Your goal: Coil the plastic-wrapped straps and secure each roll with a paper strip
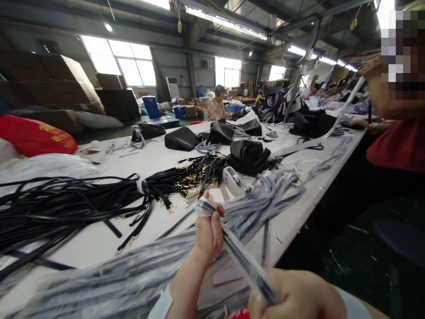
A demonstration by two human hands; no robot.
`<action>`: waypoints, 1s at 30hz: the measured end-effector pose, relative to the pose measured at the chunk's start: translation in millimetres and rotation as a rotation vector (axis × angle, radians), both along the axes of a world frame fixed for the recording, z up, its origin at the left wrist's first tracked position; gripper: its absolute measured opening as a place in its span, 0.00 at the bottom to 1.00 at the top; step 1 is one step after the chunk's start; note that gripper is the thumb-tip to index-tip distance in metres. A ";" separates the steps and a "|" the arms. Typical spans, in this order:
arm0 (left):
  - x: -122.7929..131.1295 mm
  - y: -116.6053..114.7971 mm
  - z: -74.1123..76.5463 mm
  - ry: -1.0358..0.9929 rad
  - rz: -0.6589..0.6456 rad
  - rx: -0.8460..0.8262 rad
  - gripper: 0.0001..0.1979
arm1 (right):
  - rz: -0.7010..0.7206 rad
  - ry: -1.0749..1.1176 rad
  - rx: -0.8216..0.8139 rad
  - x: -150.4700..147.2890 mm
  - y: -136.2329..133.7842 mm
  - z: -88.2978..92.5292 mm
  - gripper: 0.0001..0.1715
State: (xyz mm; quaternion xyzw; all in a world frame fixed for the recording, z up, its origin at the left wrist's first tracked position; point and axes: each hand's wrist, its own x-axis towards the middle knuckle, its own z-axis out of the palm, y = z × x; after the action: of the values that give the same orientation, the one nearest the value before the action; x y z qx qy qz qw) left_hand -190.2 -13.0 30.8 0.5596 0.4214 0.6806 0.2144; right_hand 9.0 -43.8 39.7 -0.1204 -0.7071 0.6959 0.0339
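Note:
My left hand (209,226) is raised over the table, its fingers closed around one end of a black strap in a clear plastic sleeve (241,254). The sleeved strap slants down to the right, where my right hand (288,294) grips it near the bottom edge, partly blurred. Many more sleeved straps (126,270) lie in a layer beneath and left of my hands, with another pile (262,204) just beyond. A large bundle of bare black straps (66,201) with gold clasps (195,173) is tied at the left.
A white tape dispenser (233,179) stands behind my left hand. Black bags (249,155) lie across the white table (318,195). A person in red (398,146) stands at the right, holding a long pale strip; another (217,104) sits beyond. A red sack (38,137) is at left.

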 end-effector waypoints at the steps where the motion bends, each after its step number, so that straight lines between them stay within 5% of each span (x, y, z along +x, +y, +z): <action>1: -2.1 0.9 -2.5 0.115 -0.051 -0.009 0.21 | -0.068 0.035 -0.022 10.9 5.4 10.5 0.34; 6: 17.6 -6.1 -8.2 0.409 -0.337 -0.175 0.19 | -0.741 0.036 0.177 48.6 51.6 38.9 0.33; 8: 32.2 -9.6 -8.8 0.312 -0.457 -0.314 0.27 | -0.984 -0.071 0.458 50.0 66.0 37.8 0.22; 10: 42.8 -11.0 -8.5 0.088 -0.615 -0.478 0.32 | -1.060 -0.114 0.730 44.7 68.8 32.5 0.18; 12: 46.7 -10.2 -7.4 -0.155 -0.775 -0.598 0.35 | -0.884 -0.107 0.814 35.4 60.8 24.7 0.27; 15: 41.1 -6.3 -3.7 -0.436 -0.955 -0.670 0.34 | -0.595 -0.160 0.700 20.6 45.4 10.1 0.21; 18: 27.6 -0.6 2.6 -0.696 -1.044 -0.700 0.29 | -0.732 -0.281 0.713 13.4 46.3 -6.2 0.15; 21: 15.7 5.4 10.0 -0.878 -1.020 -0.685 0.26 | -0.805 -0.380 0.735 15.7 58.7 -19.4 0.19; 24: 14.9 8.7 12.3 -0.934 -0.849 -0.593 0.23 | -0.549 -0.415 0.549 15.8 60.0 -24.5 0.21; 26: 20.3 8.1 7.2 -0.842 -0.601 -0.425 0.22 | -0.301 -0.399 0.360 9.9 50.6 -22.3 0.21; 30: 28.2 3.5 -13.3 -0.144 -0.072 -0.036 0.20 | 0.243 -0.179 0.084 -2.2 28.0 -6.1 0.23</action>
State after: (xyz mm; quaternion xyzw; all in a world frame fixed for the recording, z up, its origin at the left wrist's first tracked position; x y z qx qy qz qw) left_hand -162.0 -9.5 17.5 0.5201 0.3969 0.7032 0.2784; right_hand 6.8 -15.7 33.6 -0.0942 -0.7451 0.6513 -0.1086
